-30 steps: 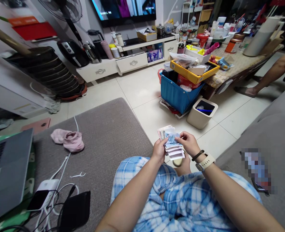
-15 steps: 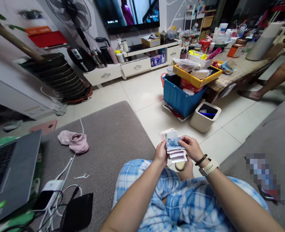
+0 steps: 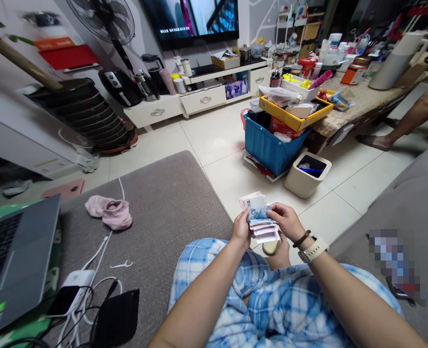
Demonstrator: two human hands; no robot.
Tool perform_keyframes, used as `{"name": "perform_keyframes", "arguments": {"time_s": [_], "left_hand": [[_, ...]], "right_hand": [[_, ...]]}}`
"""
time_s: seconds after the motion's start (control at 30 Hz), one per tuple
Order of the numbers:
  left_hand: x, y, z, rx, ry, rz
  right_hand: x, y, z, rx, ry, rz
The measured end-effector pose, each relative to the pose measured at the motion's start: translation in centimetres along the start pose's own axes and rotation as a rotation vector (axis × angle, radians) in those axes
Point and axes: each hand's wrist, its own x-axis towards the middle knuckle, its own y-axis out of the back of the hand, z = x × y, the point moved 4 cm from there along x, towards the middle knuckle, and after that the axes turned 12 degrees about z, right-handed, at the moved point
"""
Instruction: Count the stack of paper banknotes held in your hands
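A loose stack of paper banknotes in blue, pale and pinkish tones (image 3: 265,233) is held between the two bare hands, above the lap and in front of knees covered by blue-and-white plaid trousers (image 3: 206,275). The left side of the stack is gripped by the left hand (image 3: 241,228), its thumb laid over the notes. A blue banknote marked with a 10 (image 3: 258,213) is pinched at its right edge between the thumb and fingers of the right hand (image 3: 287,220). The lower edges of the notes are spread in steps, while a few pale corners are shown beyond the top. A dark beaded bracelet (image 3: 301,239) and a watch with a cream strap (image 3: 314,250) are worn on the right wrist. To the left, a crumpled pink cloth item (image 3: 117,215) is rested on a grey woven-fabric seat (image 3: 177,198). Beyond the hands, a beige square-topped bin (image 3: 302,180) is seen on the pale tiled floor (image 3: 223,169), just beside a blue box-shaped container (image 3: 268,150).
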Motion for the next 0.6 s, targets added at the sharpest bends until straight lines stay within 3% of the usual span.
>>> {"name": "perform_keyframes", "arguments": {"time_s": [0.6], "left_hand": [[-0.12, 0.06, 0.1, 0.007, 0.007, 0.004]], "right_hand": [[-0.06, 0.04, -0.31, 0.016, -0.008, 0.001]]}}
